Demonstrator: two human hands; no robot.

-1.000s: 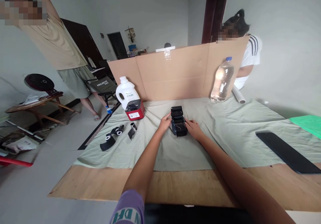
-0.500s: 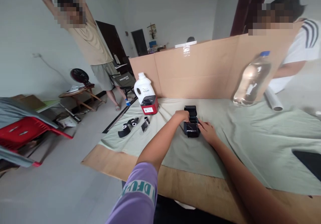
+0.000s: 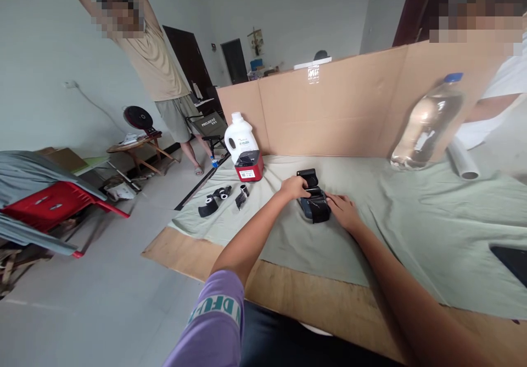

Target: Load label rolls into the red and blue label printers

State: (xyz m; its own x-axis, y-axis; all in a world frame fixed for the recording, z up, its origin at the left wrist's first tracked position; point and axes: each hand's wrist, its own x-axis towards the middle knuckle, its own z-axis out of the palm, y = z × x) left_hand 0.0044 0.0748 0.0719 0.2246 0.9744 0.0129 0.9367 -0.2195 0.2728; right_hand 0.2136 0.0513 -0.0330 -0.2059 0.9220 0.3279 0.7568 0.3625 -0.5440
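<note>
A small black device [image 3: 316,209] that looks like a portable printer lies on the green cloth in front of me, its hinged lid [image 3: 308,177] raised at the far end. Glossy dark film covers its near part. My left hand [image 3: 295,187] is closed at its left side, fingers curled over the opening between lid and body; the fingertips are partly hidden. Against the right side press the fingers of my right hand [image 3: 342,211], gripping the body's edge. To the left lie loose rolls of black film [image 3: 214,199] and a smaller roll [image 3: 242,196] with its film partly unwound.
A white jug [image 3: 239,136] stands behind a red and black box [image 3: 249,168]. A cardboard screen [image 3: 329,109] closes off the back. At the right are a large clear bottle [image 3: 428,123], a white tube [image 3: 463,161] and a dark flat object [image 3: 510,263]. Two people are nearby.
The device has turned slightly, its lid end swinging left. My left hand has shifted a little along its left side. The whole view has also moved slightly.
</note>
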